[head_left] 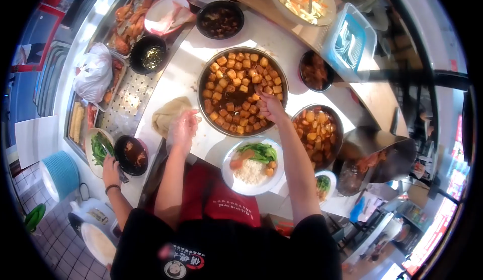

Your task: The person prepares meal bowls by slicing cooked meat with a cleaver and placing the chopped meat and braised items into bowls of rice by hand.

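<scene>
My right hand (pixel 271 107) is closed over the right side of a big round pan (pixel 204 111) of browned tofu cubes in dark sauce; what its fingers grip is hidden. My left hand (pixel 184 129) hovers left of the pan, palm up with fingers partly curled and nothing visible in it, beside a crumpled beige cloth (pixel 170 113). Below the pan sits a white plate (pixel 229 182) with rice (pixel 250 171), green vegetables (pixel 263 153) and some brown pieces.
A co-worker's hand (pixel 110 172) holds tongs over a bowl of greens (pixel 100 148) at left. Right of the pan stands another pan of stew (pixel 317 129). Dark bowls (pixel 220 20), a tub of shredded vegetables (pixel 302 1) and a blue basket (pixel 352 41) lie beyond.
</scene>
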`<state>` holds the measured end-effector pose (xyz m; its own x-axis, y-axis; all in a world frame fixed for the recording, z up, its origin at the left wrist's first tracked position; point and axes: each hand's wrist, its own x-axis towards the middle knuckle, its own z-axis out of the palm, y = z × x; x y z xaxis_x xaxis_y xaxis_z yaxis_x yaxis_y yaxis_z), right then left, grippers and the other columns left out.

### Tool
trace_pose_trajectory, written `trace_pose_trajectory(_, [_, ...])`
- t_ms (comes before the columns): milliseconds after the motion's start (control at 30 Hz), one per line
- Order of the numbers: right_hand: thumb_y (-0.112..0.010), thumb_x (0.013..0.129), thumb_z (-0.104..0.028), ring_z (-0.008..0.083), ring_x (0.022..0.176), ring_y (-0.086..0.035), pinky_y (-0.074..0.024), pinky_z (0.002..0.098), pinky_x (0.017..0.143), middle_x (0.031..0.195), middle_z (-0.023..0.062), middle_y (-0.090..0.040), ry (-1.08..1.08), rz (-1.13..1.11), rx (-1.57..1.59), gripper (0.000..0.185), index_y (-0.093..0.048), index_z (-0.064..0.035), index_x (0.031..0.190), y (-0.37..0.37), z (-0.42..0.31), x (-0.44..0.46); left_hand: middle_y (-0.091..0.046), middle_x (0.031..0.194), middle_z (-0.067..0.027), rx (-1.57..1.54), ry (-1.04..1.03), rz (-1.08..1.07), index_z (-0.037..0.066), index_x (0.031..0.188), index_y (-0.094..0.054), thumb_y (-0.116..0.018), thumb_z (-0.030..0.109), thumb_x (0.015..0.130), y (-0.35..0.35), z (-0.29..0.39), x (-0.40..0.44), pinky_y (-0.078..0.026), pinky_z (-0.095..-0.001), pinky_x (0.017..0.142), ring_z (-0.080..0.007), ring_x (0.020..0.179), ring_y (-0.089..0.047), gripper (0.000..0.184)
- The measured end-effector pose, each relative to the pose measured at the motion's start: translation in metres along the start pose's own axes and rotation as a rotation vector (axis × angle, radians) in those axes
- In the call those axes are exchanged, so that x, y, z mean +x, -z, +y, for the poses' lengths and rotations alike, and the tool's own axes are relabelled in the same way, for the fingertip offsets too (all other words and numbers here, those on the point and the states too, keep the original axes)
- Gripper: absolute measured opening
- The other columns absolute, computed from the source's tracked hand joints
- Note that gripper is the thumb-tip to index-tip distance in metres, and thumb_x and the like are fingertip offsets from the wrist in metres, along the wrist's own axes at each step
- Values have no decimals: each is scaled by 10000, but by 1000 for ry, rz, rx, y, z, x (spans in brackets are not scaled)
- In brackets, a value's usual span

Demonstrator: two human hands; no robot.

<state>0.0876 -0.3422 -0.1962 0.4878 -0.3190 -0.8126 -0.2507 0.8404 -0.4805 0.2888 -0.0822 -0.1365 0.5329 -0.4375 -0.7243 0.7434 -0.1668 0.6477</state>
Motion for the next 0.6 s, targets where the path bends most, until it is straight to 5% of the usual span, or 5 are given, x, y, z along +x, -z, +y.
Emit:
trace_pose_trajectory(133, [-398,1024,-142,56,440,-250,-168,222,388,592,-70,-306,1,-71,-39,176,-488,-104,1170,8,0,-20,-499,644,18,1,-21,-8,51,915,-676,-568,270,940,-2,2,-3,-290,-208,453,-80,530,-446,245])
trace_pose_trajectory(200, [-421,1019,-147,56,441,-275,-215,206,379,598,-73,-338,19,-20,-150,346,-473,-77,1354,9,1,-26,-499,644,18,19,-30,-13,51,921,-674,-566,276,942,-4,4,-7,-292,-208,452,-80,532,-449,250])
trace_pose_trajectory(533, [-384,1000,-110,55,443,-338,-281,215,372,599,-57,-382,46,-80,-174,354,-496,-69,1334,16,25,-45,-521,693,37,119,-48,-59,91,952,-677,-591,296,935,-13,1,-22,-308,-192,484,-57,572,-439,223])
trace_pose_trajectory(600, [-402,1003,-98,72,445,-276,-202,245,392,604,-47,-331,134,78,-312,260,-478,-45,1245,9,33,-52,-525,697,38,160,-58,-64,98,954,-678,-589,297,934,-18,-4,-20,-307,-196,479,-56,566,-440,219])
